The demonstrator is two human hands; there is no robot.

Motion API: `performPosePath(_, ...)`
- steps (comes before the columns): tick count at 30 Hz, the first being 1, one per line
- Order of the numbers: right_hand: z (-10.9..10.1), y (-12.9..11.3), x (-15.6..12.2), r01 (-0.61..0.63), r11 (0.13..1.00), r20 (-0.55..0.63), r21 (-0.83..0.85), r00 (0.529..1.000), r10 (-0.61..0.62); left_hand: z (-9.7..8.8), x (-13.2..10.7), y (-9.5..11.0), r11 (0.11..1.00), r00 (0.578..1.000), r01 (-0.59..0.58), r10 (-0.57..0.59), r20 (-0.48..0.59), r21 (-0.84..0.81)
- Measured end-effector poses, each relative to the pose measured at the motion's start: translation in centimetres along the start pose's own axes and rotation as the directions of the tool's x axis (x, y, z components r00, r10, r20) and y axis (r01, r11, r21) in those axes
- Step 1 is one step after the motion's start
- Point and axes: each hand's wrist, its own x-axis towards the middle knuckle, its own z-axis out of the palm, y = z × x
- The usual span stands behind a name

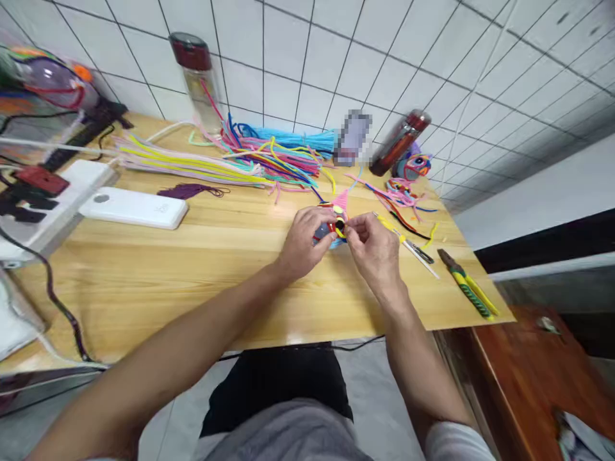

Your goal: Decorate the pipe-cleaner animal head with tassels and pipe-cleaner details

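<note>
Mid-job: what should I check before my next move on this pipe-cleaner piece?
1. Grip on the pipe-cleaner figure: ok; left hand and right hand both pinch it.
2. Figure over the table, away from its edge: ok.
3. Pliers nearby: ok, lying right of the right hand, close to the table's corner.
4. Spare pipe cleaners: ok, piled at the back.
5. Figure's loose ends: cannot tell; the hands hide them.

Pipe-cleaner figure (341,202) being pinched between left hand (303,240) and right hand (372,246).
Its pink cone is pointing away; red, yellow, black and blue coils are bunching at its base.
</note>
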Motion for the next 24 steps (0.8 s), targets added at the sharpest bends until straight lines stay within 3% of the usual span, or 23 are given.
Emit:
performPosePath(6,0.08,0.01,-0.06,0.008,1.000,-0.010,-0.009,1.000,-0.008,-0.23,0.04,-0.13,0.998,0.997,0.043,-0.045,0.060,0.039)
performPosePath(24,0.56,-0.12,-0.37,0.063,0.995,-0.047,-0.072,0.997,-0.067,-0.18,0.19,0.16,0.996,0.996,0.077,-0.078,0.036,0.048)
